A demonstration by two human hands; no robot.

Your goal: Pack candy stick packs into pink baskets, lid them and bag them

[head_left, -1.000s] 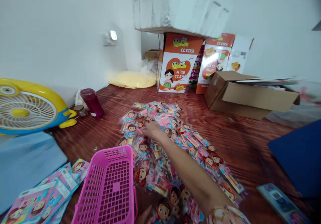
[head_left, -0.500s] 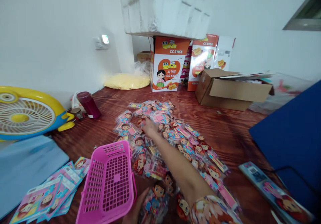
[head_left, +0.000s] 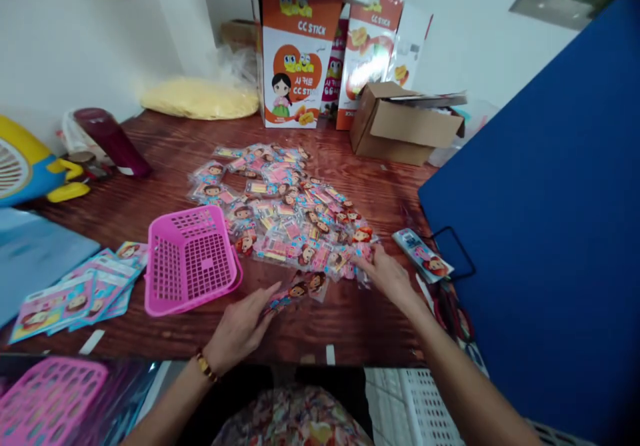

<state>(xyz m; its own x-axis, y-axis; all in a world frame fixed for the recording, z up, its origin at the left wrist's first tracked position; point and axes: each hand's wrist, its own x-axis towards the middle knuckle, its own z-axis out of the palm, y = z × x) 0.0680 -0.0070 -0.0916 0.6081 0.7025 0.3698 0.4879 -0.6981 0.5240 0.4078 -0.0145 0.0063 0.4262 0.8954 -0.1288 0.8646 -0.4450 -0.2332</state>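
Note:
My left hand point(head_left: 243, 329), with a bracelet at the wrist, grips a few clear plastic packets point(head_left: 295, 291) with cartoon figures at the table's front. My right hand point(head_left: 387, 276) is at the right front edge of a spread pile of similar packets point(head_left: 293, 229); its thumb and forefinger are apart and touch packets there. Pink, yellow and blue pieces show through the clear wrapping. Left of the pile stands a pink plastic basket point(head_left: 207, 263) with nothing in it, its handle folded down to the right.
Flat printed cards point(head_left: 90, 293) lie fanned out left of the basket. A maroon bottle point(head_left: 113, 141) and a yellow-blue fan point(head_left: 30, 166) are at the left. Behind are printed cartons point(head_left: 295, 59) and an open cardboard box point(head_left: 407, 126). A blue panel point(head_left: 540, 219) borders the right, near scissors point(head_left: 453, 313).
My right hand has drawn back from the far left part of the pile to its right front edge. The view has tilted down, showing more of my left hand with packets.

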